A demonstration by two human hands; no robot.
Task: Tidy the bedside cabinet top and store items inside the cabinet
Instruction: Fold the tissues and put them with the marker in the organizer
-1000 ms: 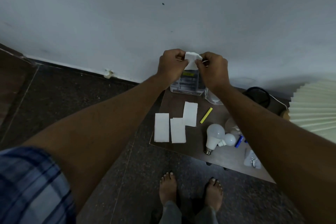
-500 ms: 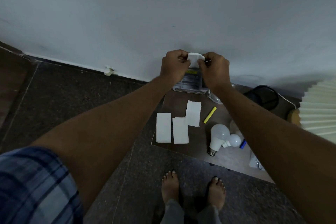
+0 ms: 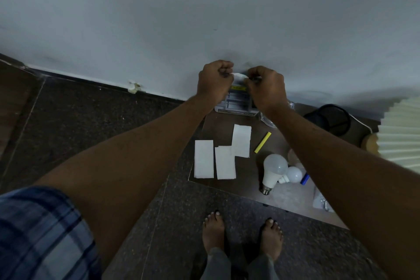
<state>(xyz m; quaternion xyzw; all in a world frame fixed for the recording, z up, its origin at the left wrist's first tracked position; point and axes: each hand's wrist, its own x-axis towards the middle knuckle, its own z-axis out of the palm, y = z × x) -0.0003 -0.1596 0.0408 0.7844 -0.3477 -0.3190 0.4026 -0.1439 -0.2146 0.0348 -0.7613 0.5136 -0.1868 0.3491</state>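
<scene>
Pale wall (image 3: 136, 18) fills the top of the frame, and the brown cabinet top (image 3: 286, 195) sits lower right. I see both hands up in the middle, above a clear box (image 3: 237, 103) at the back of that top. The left hand (image 3: 214, 82) and the right hand (image 3: 267, 88) are curled tight, and each pinches one end of a small white paper (image 3: 239, 77) between them. Three flat white sheets (image 3: 203, 158) lie below the hands. A yellow stick (image 3: 263, 142) and two bulbs (image 3: 272, 170) lie to their right.
</scene>
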